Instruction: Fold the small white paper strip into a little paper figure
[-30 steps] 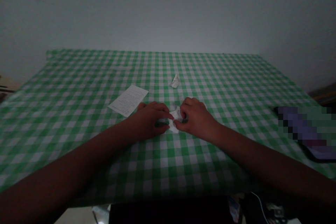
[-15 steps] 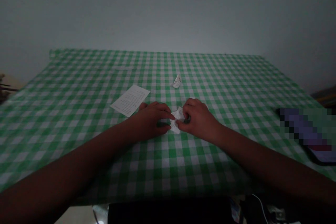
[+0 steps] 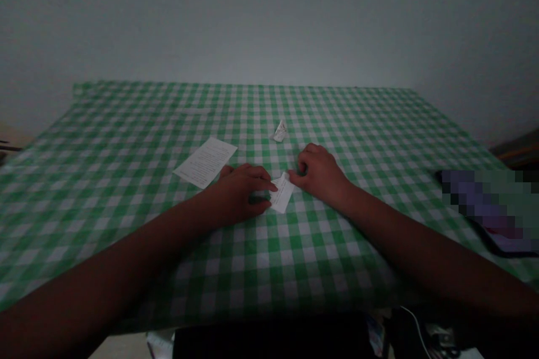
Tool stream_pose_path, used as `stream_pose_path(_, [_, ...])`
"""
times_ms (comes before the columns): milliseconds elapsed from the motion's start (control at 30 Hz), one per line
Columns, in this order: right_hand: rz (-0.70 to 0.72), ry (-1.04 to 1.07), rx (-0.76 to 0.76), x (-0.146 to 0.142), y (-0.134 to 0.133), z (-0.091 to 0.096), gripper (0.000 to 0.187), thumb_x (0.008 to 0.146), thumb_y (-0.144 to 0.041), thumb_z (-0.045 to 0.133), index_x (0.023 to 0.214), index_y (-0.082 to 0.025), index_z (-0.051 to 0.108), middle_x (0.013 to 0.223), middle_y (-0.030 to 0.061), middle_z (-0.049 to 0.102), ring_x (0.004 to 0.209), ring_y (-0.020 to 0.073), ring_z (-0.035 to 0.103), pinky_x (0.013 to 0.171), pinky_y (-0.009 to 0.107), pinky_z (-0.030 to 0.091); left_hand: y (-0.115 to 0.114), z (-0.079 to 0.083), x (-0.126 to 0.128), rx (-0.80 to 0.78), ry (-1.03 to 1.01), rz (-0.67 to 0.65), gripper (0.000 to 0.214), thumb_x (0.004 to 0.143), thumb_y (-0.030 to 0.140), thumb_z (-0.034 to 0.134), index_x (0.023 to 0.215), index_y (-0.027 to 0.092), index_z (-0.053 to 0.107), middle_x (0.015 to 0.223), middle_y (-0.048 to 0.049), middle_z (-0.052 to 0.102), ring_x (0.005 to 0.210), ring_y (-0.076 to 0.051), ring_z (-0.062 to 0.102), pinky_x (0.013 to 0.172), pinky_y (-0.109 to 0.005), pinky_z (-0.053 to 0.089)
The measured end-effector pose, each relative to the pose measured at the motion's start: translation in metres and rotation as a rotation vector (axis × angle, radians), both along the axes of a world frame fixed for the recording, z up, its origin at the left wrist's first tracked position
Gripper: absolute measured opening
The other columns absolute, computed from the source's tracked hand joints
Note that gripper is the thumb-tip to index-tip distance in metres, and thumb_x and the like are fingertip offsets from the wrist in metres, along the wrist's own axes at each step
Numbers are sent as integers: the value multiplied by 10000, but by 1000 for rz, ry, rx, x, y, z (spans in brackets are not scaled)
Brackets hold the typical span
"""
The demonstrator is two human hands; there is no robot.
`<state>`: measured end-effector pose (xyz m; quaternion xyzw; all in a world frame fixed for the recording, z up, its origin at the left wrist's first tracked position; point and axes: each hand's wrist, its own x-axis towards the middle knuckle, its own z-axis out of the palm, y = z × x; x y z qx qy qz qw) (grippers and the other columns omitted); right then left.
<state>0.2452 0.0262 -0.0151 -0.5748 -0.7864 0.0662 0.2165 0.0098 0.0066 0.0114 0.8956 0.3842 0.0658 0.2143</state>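
Note:
A small folded piece of printed paper (image 3: 282, 195) lies on the checked cloth between my hands. My left hand (image 3: 242, 190) rests at its left edge, with the index fingertip and the thumb tip pressed on it, a gap between them. At the paper's upper right corner is my right hand (image 3: 322, 171), its thumb touching the corner and its other fingers curled in. Farther back stands a small folded paper piece (image 3: 280, 131). Beyond my left hand, a flat printed sheet (image 3: 205, 162) lies askew.
A green and white checked cloth (image 3: 357, 123) covers the table, which reaches to a plain wall (image 3: 269, 22). At the right lies a dark-edged device (image 3: 484, 207), its screen blurred out. Below the front edge, a white cable (image 3: 416, 325) shows.
My right hand has moved slightly up and away from the paper's middle to its upper right corner. The paper now looks flatter and more of it shows. My left hand stays at its left edge.

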Motion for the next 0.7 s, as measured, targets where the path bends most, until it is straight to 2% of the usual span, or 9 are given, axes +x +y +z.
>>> stream_pose_path(167, [-18,-22,-3,1,-1,1,306,795,-352,704,657,-212,469,819,38,535,828,217,520,747,364,420,2,-9,-2,42,-39,-21,302,852,331,661,1152,319,691,1237,-19,640,1174,-269,545,920,-427,330])
stream_pose_path(333, [22,-27,-60,7,-11,8,155,873,-311,620,781,-189,587,883,60,578,876,223,554,797,378,443,2,-12,-4,56,-55,-26,301,854,337,674,1155,333,681,1212,4,639,1159,-246,552,908,-411,314])
stream_pose_path(500, [97,-117,-78,3,-28,13,254,910,-421,594,951,-184,674,969,98,624,967,274,554,865,436,440,2,-12,-6,99,-60,-72,291,865,336,669,1156,314,675,1181,-1,644,1135,-237,545,905,-412,294])
stream_pose_path(700, [78,-14,-123,-1,-27,8,197,847,-390,679,868,-195,664,917,73,639,931,254,563,858,415,453,2,-11,-6,160,-50,-111,282,873,320,658,1153,303,669,1153,-1,648,1100,-230,541,883,-405,289])
